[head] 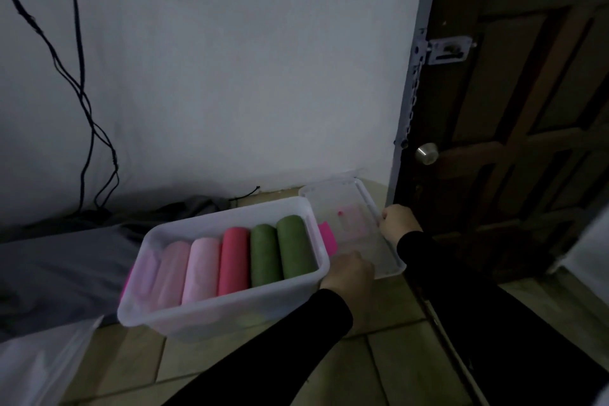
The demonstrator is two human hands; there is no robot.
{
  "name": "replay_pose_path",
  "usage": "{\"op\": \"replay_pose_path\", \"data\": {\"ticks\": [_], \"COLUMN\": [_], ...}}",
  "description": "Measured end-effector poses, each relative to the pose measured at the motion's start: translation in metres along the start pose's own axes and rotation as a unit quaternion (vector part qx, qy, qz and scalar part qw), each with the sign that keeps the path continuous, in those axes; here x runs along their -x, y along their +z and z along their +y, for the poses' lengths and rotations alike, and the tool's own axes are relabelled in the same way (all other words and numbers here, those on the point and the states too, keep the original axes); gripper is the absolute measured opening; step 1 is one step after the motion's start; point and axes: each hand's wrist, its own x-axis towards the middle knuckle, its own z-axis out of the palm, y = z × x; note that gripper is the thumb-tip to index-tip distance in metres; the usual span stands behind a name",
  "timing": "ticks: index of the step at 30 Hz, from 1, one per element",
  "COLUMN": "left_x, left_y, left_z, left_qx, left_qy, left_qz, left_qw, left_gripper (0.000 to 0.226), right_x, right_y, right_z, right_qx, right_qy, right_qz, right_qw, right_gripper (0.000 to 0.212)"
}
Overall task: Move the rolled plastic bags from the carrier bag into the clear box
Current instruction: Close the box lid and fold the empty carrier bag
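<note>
clear lid (pixel 356 224) gripped by left hand (pixel 349 270) and right hand (pixel 397 221), beside the clear box (pixel 227 306).

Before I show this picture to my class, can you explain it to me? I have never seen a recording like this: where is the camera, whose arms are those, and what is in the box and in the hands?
There is no machine here. One camera is worn on a person's head and looks forward and down, so the two black-sleeved arms are the wearer's own. On the tiled floor, by a white wall, stands a clear plastic box. It holds rolled plastic bags side by side: three pale pink rolls, one bright pink roll and two green rolls. To its right lies a clear plastic lid. The left hand is at its near edge and the right hand grips its far right edge. A dark wooden door stands on the right.
</note>
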Motion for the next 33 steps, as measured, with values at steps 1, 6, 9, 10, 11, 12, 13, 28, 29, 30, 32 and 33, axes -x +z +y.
{"op": "replay_pose_path", "data": {"ticks": [1, 6, 9, 10, 11, 12, 13, 28, 29, 30, 32, 33], "left_x": [0.001, 0.018, 0.038, 0.045, 0.053, 0.06, 0.067, 0.143, 0.147, 0.153, 0.161, 0.165], "left_y": [0.001, 0.001, -0.003, -0.004, -0.007, -0.01, -0.013, -0.081, -0.081, -0.082, -0.08, -0.077], "left_z": [0.0, 0.001, 0.01, 0.013, 0.016, 0.018, 0.019, -0.024, -0.034, -0.045, -0.068, -0.08], "left_qx": [-0.003, 0.049, 0.093, 0.106, 0.12, 0.134, 0.142, 0.421, 0.45, 0.474, 0.506, 0.516], "left_qy": [0.003, 0.007, 0.026, 0.029, 0.03, 0.031, 0.031, -0.117, -0.141, -0.163, -0.21, -0.234], "left_qz": [0.001, 0.02, 0.054, 0.069, 0.087, 0.11, 0.132, 0.513, 0.517, 0.519, 0.518, 0.522], "left_qw": [1.0, 0.999, 0.994, 0.992, 0.989, 0.984, 0.98, 0.739, 0.714, 0.692, 0.657, 0.638], "left_gripper": [0.027, 0.025, 0.025, 0.025, 0.025, 0.025, 0.025, 0.016, 0.012, 0.012, 0.013, 0.013], "right_x": [0.003, 0.023, 0.041, 0.048, 0.056, 0.065, 0.074, 0.139, 0.146, 0.157, 0.165, 0.17], "right_y": [0.0, -0.004, -0.025, -0.035, -0.046, -0.058, -0.069, -0.041, -0.033, -0.029, -0.021, -0.022], "right_z": [0.002, 0.009, 0.011, 0.011, 0.009, 0.007, 0.004, -0.056, -0.057, -0.061, -0.066, -0.07], "right_qx": [-0.005, -0.074, -0.199, -0.249, -0.294, -0.33, -0.355, -0.482, -0.439, -0.422, -0.44, -0.439], "right_qy": [0.002, 0.028, 0.073, 0.084, 0.093, 0.098, 0.106, 0.023, 0.025, 0.007, -0.055, -0.075], "right_qz": [0.005, 0.03, 0.007, -0.004, -0.015, -0.025, -0.04, 0.043, 0.058, 0.066, 0.087, 0.097], "right_qw": [1.0, 0.996, 0.977, 0.965, 0.951, 0.938, 0.928, 0.875, 0.896, 0.904, 0.892, 0.89], "right_gripper": [0.034, 0.02, 0.019, 0.017, 0.019, 0.021, 0.021, 0.075, 0.075, 0.076, 0.074, 0.071]}}
